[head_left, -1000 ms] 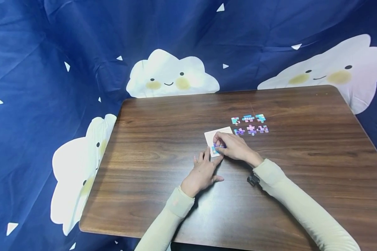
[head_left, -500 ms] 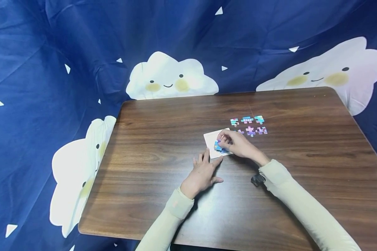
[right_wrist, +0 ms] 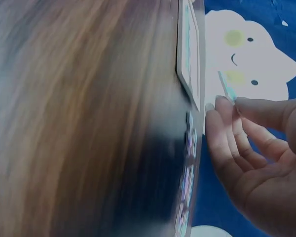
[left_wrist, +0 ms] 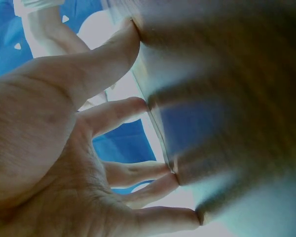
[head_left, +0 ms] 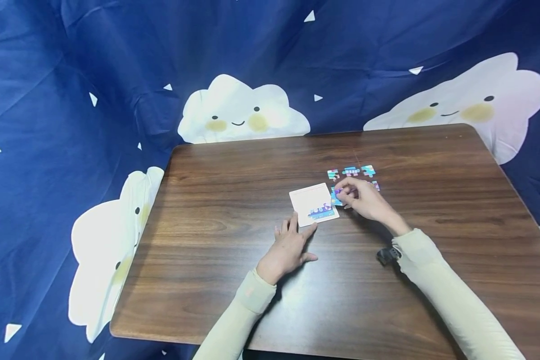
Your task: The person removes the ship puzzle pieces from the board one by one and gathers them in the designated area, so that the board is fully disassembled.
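The step in hand looks like placing one puzzle piece (head_left: 336, 201); the right hand (head_left: 364, 200) has it in its grip, pinched between thumb and fingertips, raised off the table (head_left: 225, 200) by the right edge of the white board (head_left: 306, 197); the left hand (head_left: 285, 252) grasps nothing, its spread fingers at the board's near edge. Loose pieces (head_left: 351, 171) lie beyond the right hand; the next move seems to call for aligning the held piece and lowering it flat.
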`<state>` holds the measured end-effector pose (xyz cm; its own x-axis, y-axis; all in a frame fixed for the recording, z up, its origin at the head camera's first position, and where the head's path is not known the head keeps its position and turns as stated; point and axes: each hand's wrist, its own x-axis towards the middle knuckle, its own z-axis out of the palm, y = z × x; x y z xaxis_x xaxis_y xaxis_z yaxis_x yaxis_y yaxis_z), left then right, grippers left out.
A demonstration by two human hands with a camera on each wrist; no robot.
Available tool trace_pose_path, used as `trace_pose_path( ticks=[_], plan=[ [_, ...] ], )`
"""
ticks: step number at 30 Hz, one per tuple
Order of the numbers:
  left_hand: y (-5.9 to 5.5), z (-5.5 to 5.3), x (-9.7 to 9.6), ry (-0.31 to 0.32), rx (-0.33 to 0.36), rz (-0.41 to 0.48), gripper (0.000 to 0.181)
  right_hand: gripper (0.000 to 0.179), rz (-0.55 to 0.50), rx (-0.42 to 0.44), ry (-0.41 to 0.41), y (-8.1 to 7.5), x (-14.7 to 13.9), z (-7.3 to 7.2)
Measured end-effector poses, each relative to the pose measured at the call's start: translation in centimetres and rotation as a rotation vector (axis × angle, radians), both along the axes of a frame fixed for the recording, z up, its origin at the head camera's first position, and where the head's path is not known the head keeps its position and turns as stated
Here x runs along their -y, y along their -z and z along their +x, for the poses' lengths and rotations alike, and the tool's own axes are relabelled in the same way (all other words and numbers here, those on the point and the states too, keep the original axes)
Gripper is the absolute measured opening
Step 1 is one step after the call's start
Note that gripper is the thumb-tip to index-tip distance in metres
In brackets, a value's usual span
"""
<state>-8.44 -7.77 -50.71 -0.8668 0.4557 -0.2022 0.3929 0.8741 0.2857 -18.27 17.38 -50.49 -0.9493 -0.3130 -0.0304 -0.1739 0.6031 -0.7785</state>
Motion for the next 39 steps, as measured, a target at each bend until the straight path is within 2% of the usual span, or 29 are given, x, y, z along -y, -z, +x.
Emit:
trace_pose_path(
  ticks=[7,19,25,34,39],
  plan=[
    [0.1,-0.1,0.1,-0.006,0.006,-0.024,0.082,0.020,0.003,0.041,0.071,0.1,-1.0,0.1],
    [0.2,-0.1,0.1,-0.005,0.010,-0.001,0.081,0.014,0.040,0.043,0.003,0.7,-1.5,0.2],
    [0.1,0.0,0.0,-0.005,-0.004,0.006,0.081,0.016,0.064,0.035,-0.023,1.0,-1.4,0.2],
    [0.0,0.0,-0.1,-0.010,-0.007,0.017,0.081,0.019,0.136,-0.015,-0.005,0.9,-1.1,0.0],
    [0.1,0.0,0.0,-0.007,-0.024,0.010,0.080,0.020,0.155,-0.011,-0.004,0.9,-1.0,0.0]
  ],
)
